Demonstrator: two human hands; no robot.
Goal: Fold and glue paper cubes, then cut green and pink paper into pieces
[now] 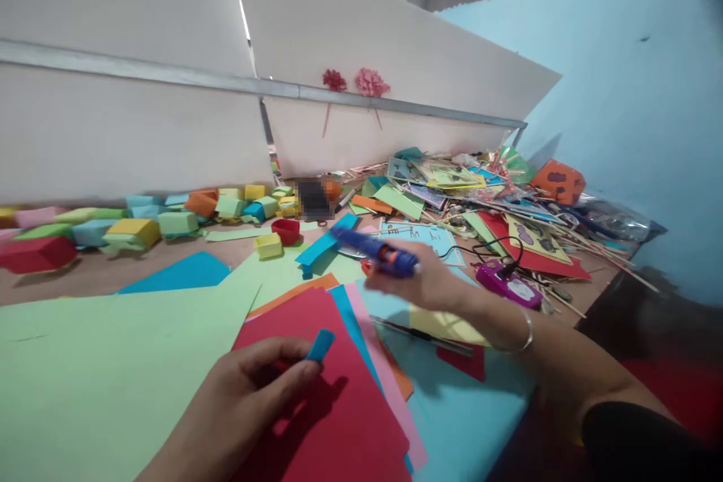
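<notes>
Blue paper strip (pixel 320 346) pinched between left-hand (pixel 257 384) thumb and index finger, over red cardstock (pixel 339 399). At one o'clock from there, hot glue gun (pixel 378 252) gripped in the right hand (pixel 423 275), fingers wrapped round, nozzle toward ten. At eleven, open-topped yellow paper box (pixel 268 245) touching or just beside a red one (pixel 285 231), insides too small to read. Toward two, purple power socket (pixel 508 285) with a black plug (pixel 511 269) in it.

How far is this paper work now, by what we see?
Done, it seems: the folded paper boxes at the back left. In hand: the left hand holds a small blue strip, the right hand a blue glue gun. Left, probably: attaching the strip, now joined to nothing; the red sheet lies flat.
</notes>
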